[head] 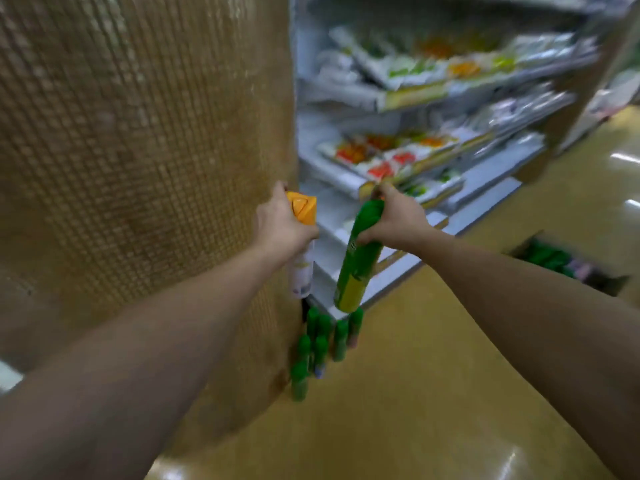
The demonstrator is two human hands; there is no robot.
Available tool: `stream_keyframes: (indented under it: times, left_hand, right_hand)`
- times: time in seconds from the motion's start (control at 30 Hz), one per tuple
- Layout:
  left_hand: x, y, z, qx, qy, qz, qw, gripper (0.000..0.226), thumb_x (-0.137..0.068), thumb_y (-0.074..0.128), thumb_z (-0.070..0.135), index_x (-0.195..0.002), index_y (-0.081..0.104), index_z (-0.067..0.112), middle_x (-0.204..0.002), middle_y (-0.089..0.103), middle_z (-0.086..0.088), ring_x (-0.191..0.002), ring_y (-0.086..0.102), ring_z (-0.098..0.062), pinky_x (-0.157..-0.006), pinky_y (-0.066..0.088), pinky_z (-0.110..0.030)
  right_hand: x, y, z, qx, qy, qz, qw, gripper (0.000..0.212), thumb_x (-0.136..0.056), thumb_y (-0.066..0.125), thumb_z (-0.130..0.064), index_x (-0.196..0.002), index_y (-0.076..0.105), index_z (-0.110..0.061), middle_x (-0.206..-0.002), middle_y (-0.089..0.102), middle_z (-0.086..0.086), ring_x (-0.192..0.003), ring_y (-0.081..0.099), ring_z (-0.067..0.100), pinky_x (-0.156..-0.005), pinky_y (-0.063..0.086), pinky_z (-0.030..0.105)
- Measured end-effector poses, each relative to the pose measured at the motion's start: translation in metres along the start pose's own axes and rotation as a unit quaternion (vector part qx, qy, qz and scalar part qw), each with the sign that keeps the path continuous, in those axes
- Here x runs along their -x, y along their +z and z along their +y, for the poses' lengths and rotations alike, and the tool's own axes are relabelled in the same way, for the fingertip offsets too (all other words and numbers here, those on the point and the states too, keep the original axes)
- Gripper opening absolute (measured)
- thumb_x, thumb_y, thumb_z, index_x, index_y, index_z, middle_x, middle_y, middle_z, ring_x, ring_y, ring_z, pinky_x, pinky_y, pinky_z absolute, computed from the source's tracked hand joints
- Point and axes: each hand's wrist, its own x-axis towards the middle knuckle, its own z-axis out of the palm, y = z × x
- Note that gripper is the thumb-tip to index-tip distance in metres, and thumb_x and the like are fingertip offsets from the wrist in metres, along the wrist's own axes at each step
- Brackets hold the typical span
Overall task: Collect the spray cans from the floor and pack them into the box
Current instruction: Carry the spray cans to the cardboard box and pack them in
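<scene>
We show a white can with an orange cap, and a green can banded yellow near its base. The floor cans are green, caps and bodies alike. The pillar is tan, patterned with a fine grid of small squares. The floor is glossy ochre-yellow. The shelves are pale grey, and their packets are white with orange, red and green prints. The box is dark brown, its contents mostly green.

An orange-capped white can and a tilted green can are held above green upright cans grouped on the floor; the box lies well apart at right.
</scene>
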Motion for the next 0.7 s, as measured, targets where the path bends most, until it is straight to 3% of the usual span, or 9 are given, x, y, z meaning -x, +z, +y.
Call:
stream_keyframes:
  times: [0.17, 0.27, 0.33, 0.5, 0.7]
  left_hand:
    - [-0.014, -0.026, 0.136, 0.013, 0.095, 0.008, 0.995, 0.08, -0.065, 0.086, 0.03, -0.133, 0.047, 0.017, -0.111, 0.062, -0.009, -0.106, 0.06, -0.034, -0.075, 0.046, -0.033]
    - [-0.019, -0.024, 0.207, 0.028, 0.143, 0.02, 0.989, 0.08, -0.066, 0.086, 0.034, -0.133, 0.046, 0.017, -0.108, 0.062, -0.008, -0.107, 0.061, -0.035, -0.081, 0.05, -0.037]
    - [-0.022, -0.016, 0.248, 0.034, 0.166, 0.029, 0.985, 0.087, -0.066, 0.087, 0.036, -0.138, 0.044, 0.016, -0.118, 0.062, -0.011, -0.114, 0.058, -0.035, -0.083, 0.047, -0.036]
    - [-0.026, 0.012, 0.34, 0.027, 0.216, -0.008, 0.976, 0.084, -0.066, 0.089, 0.04, -0.134, 0.046, 0.016, -0.122, 0.059, -0.008, -0.112, 0.056, -0.03, -0.085, 0.05, -0.038]
    - [-0.032, 0.069, 0.422, 0.029, 0.253, -0.049, 0.966, 0.075, -0.066, 0.089, 0.04, -0.123, 0.048, 0.016, -0.105, 0.051, -0.002, -0.097, 0.051, -0.026, -0.08, 0.051, -0.04]
  right_hand:
    - [0.018, -0.146, -0.013, 0.007, 0.008, 0.088, 0.996, 0.088, -0.06, 0.093, -0.045, -0.128, 0.044, -0.017, -0.106, 0.061, 0.007, -0.096, 0.062, 0.03, -0.075, 0.058, 0.044]
    - [0.027, -0.217, -0.006, 0.027, 0.018, 0.118, 0.992, 0.09, -0.06, 0.093, -0.048, -0.13, 0.043, -0.021, -0.106, 0.061, 0.006, -0.094, 0.061, 0.027, -0.075, 0.058, 0.041]
    - [0.034, -0.257, 0.005, 0.043, 0.028, 0.12, 0.991, 0.092, -0.061, 0.092, -0.049, -0.133, 0.04, -0.024, -0.106, 0.06, 0.005, -0.092, 0.061, 0.026, -0.073, 0.059, 0.042]
    - [0.051, -0.331, 0.048, 0.003, 0.079, 0.152, 0.985, 0.094, -0.058, 0.096, -0.037, -0.131, 0.04, -0.024, -0.112, 0.057, 0.006, -0.094, 0.066, 0.032, -0.057, 0.063, 0.044]
    - [0.053, -0.387, 0.107, 0.018, 0.122, 0.171, 0.978, 0.091, -0.058, 0.097, -0.033, -0.128, 0.041, -0.02, -0.111, 0.057, 0.008, -0.093, 0.065, 0.031, -0.058, 0.064, 0.046]
